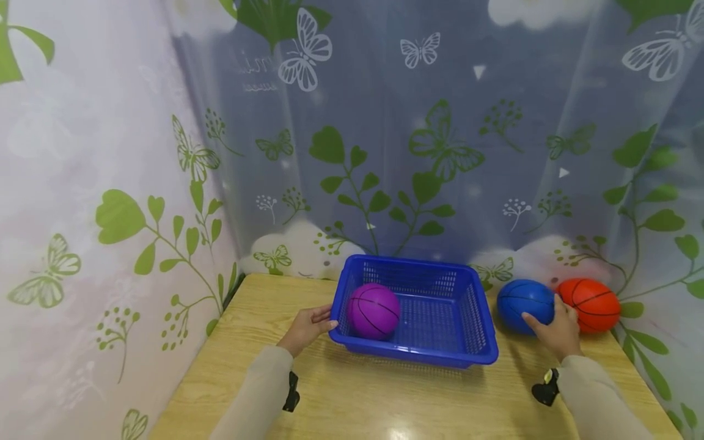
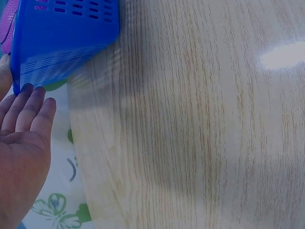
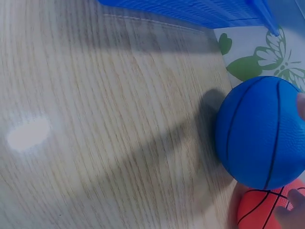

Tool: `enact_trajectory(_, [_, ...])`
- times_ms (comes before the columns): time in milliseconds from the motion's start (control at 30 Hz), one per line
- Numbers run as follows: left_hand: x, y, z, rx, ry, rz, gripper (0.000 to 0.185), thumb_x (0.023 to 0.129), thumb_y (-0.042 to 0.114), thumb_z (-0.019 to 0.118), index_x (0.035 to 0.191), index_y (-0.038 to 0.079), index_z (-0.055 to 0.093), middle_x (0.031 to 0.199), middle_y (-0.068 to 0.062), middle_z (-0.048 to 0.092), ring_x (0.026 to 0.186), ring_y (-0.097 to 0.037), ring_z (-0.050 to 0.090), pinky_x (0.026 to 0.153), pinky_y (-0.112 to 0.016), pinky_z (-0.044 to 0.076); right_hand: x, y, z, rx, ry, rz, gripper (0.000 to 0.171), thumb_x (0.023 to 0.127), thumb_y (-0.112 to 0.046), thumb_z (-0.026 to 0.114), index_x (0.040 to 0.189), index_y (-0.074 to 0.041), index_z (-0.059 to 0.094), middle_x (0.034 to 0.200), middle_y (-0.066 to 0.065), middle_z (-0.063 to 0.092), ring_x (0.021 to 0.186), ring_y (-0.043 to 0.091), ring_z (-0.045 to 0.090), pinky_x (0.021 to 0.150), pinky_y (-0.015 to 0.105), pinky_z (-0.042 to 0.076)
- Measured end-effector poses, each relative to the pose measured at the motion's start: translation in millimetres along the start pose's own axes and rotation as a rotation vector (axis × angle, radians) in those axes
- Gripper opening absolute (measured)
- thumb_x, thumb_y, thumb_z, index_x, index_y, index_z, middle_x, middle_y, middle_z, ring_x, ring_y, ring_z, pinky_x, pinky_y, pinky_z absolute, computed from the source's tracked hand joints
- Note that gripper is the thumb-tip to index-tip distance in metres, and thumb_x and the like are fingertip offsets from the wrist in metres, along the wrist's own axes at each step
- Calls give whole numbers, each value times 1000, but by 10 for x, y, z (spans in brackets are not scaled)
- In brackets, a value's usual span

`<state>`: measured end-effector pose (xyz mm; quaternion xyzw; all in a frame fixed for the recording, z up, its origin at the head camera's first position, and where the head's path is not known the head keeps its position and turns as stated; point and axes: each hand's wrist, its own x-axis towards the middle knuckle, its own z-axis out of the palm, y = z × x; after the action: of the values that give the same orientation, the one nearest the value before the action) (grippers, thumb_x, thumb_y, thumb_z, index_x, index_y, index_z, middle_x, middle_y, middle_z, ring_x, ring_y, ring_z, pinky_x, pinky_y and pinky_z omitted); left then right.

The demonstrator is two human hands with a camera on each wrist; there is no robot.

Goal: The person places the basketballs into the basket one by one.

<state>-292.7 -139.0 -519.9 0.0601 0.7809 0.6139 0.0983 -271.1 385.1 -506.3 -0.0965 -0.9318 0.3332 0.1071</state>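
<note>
Here, a light wood-grain table stands in a corner hung with sheer curtains printed with green leaves and butterflies, the overhead light glaring off its varnish. At the far middle of the table sits a blue plastic basket with slotted walls; a purple ball lies inside it against the left wall. To the right of the basket, on the bare table, a blue ball rests just beside an orange ball, the two touching or nearly so, both close to the curtain. The basket's right wall stands between the blue ball and the purple one.

The person's left hand, fingers straight and relaxed, lies against the basket's left end, fingertips touching its lower corner in the left wrist view. The right hand curls over the near right side of the blue ball, thumb and fingers spread on its surface, with fingers lying between it and the orange ball; both balls sit on the table. Beige sleeves cover both forearms.
</note>
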Motion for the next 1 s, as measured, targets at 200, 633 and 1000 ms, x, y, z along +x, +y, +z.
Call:
enact_trajectory(200, [-11,32,-11,-12,3,-4,50,92,10,64,137,-4,49,132,-24,55,122,-34,55,98,-38,50,-3,-54,44,-41,135,-41,88,92,-39,60,145,16,17,109,38,49,105,58,40,92,69,31])
enact_trajectory(633, [-29,59,6,-13,12,1,48,92,8,64,136,-5,50,130,-24,56,119,-33,57,97,-38,51,-61,-126,129,-43,118,-12,86,83,-33,72,138,17,29,129,41,37,121,57,27,97,67,21])
enact_trajectory(1000, [-5,14,12,-5,14,4,49,92,8,64,136,-6,49,131,-25,56,119,-34,57,96,-37,51,-60,-74,185,147,-177,94,119,84,-44,71,148,-1,-20,150,39,-12,134,60,5,104,75,17])
